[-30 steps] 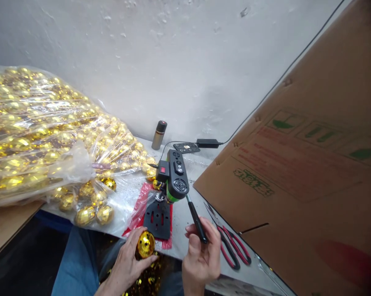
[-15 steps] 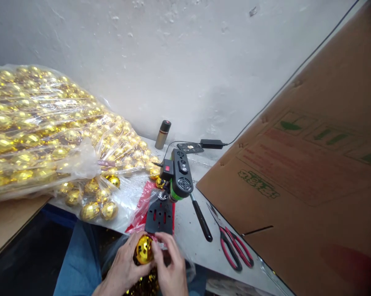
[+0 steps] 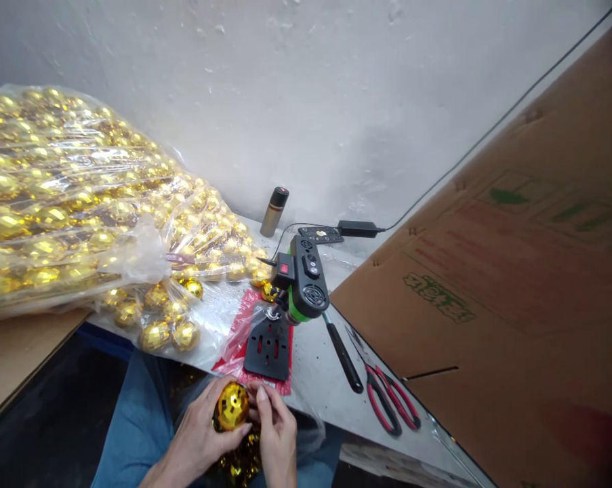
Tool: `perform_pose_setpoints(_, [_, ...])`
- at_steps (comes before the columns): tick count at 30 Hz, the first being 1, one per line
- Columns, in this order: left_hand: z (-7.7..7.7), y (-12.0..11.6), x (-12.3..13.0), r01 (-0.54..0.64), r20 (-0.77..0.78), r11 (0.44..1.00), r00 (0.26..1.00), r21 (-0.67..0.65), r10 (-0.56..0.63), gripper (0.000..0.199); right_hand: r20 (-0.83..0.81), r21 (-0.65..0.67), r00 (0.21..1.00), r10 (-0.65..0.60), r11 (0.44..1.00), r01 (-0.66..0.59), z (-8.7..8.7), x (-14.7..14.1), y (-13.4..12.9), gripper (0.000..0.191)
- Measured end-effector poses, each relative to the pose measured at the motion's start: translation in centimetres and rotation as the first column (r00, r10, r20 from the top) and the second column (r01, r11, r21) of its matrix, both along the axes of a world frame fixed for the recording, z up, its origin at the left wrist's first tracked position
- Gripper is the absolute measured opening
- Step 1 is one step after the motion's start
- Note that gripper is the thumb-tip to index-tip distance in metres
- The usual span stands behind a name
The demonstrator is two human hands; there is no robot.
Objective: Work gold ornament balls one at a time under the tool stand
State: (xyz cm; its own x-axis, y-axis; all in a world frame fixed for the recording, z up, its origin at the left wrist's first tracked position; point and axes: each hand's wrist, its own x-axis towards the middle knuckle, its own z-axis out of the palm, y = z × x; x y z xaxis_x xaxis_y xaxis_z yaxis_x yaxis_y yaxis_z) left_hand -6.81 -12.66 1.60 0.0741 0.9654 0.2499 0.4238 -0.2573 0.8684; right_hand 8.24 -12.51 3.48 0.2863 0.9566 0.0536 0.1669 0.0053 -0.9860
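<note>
1. Our left hand (image 3: 201, 423) curls around one gold ball (image 3: 233, 407), thumb on its near side; the ball is held by the near edge of the table (image 3: 316, 366);
2. Our right hand (image 3: 276, 427) is just right of it, fingers bent in a narrow grip; we cannot tell whether they pinch anything;
3. Beyond, we see a black-and-green machine (image 3: 310, 278); red-handled shears (image 3: 387, 396) lie to its right; a clear bag (image 3: 133, 257) bulges on the left.
</note>
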Motion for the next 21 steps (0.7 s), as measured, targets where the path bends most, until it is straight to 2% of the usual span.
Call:
perform_pose_setpoints(3, [0.1,0.1,-0.2,-0.008,0.013,0.999,1.0,-0.035,0.009,0.052,0.033,0.06,0.996,0.077,0.995,-0.079,0.3,-0.2,-0.1,0.053])
perform_pose_setpoints(5, [0.2,0.2,-0.3,-0.012,0.027,0.998,1.0,-0.059,0.014,0.052,0.069,0.097,0.995,0.076,0.992,-0.083,0.5,-0.3,-0.1,0.05])
perform_pose_setpoints(12, [0.4,0.3,-0.1,0.017,0.051,0.993,0.999,-0.12,-0.01,0.05,0.103,0.086,0.974,0.201,0.974,-0.21,0.6,0.8,0.5,0.041])
perform_pose_setpoints(17, [0.0,0.5,-0.4,0.033,0.043,0.993,0.999,-0.117,-0.029,0.057,0.135,0.137,0.977,0.162,0.974,-0.181,1.0,0.7,0.8,0.039])
perform_pose_setpoints(21, [-1.6,0.1,-1.0,0.079,-0.019,0.993,0.997,-0.085,-0.081,0.072,0.121,0.098,0.992,0.021,0.995,-0.033,0.7,-0.6,0.2,0.047])
